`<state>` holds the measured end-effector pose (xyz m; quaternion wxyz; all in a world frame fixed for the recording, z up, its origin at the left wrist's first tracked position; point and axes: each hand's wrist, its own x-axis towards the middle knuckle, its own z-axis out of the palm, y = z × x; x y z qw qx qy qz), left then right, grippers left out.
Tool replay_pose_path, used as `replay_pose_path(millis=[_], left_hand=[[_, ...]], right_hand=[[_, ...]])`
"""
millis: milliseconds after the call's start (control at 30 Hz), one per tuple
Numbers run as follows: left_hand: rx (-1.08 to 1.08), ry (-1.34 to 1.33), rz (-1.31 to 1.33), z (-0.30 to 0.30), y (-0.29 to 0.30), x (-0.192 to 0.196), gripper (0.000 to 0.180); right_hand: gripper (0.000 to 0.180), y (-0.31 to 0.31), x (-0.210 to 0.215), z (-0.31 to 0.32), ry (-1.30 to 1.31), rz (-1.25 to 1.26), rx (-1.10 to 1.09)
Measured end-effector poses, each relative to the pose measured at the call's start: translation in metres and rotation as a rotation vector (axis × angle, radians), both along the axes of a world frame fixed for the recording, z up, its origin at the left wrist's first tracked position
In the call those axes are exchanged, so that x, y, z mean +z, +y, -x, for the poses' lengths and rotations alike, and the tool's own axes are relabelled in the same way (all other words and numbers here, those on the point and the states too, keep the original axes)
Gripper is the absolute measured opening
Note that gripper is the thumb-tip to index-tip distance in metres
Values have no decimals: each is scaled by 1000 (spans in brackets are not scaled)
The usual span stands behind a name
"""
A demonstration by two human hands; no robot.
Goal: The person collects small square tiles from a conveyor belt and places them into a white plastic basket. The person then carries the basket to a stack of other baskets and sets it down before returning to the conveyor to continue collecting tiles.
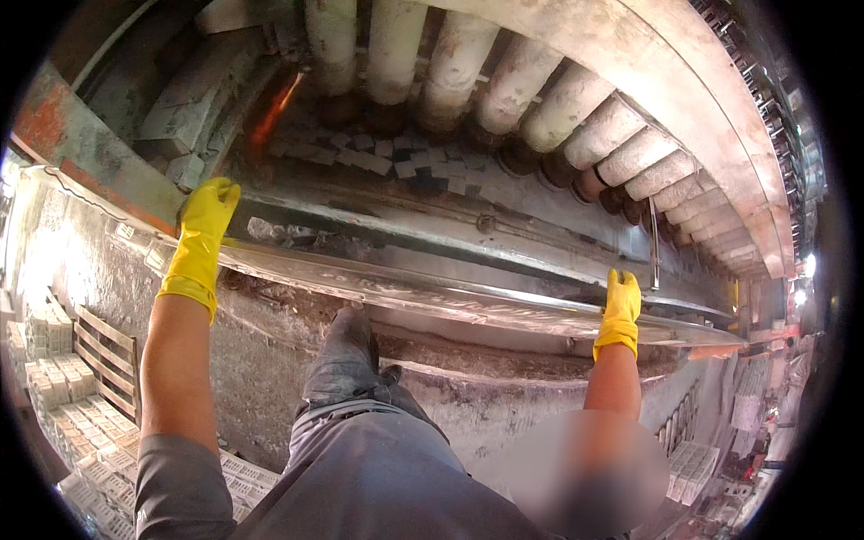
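Note:
In a yellow rubber glove, my left hand [207, 216] is closed with bent fingers at the left end of a long metal rail [486, 292]. The rail's shiny edge runs along the front of a large machine. Farther right, my right hand [621, 295], gloved alike, curls over the same rail, fingers together. Both hands hide the exact grip beneath them. Beyond the rail is a trough, where several small pale tiles [405, 166] lie scattered on the dark bed. A thin upright metal rod [654, 245] stands just past my right hand.
A row of thick pale rollers [450, 58] arches over the trough under a broad curved frame [621, 40]. An orange glow [274, 108] shows at the back left. Stacked pale slotted blocks [85, 418] and a wooden pallet [106, 358] stand at lower left; more blocks [693, 468] sit at lower right.

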<state>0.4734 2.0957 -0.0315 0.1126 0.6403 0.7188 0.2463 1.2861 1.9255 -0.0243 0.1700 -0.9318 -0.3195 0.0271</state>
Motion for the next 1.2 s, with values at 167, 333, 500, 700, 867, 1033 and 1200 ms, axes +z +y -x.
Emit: replay_pose_path(millis=[167,333,500,700,867,1033,1200], left_hand=[[12,-12,0,1,5,-1,43],[7,24,4,8,9,-1,44],[-43,1,-33,17,16,-11,43],[-9,78,-29,8,19,-1,40],[-32,82,-38,9,24,0,41],[-13,127,-22,12,26,2,40],[-24,115,-50,-2,32,5,41]], right_hand=[[58,1,-14,-17,-1,-42,17],[58,8,-5,-5,-15,-7,30],[60,12,-2,-6,-52,12,30],[62,17,5,-1,-69,43,46],[62,21,6,1,-44,32,29],[61,30,1,1,-45,30,45],[58,18,-24,-39,-226,45,121]])
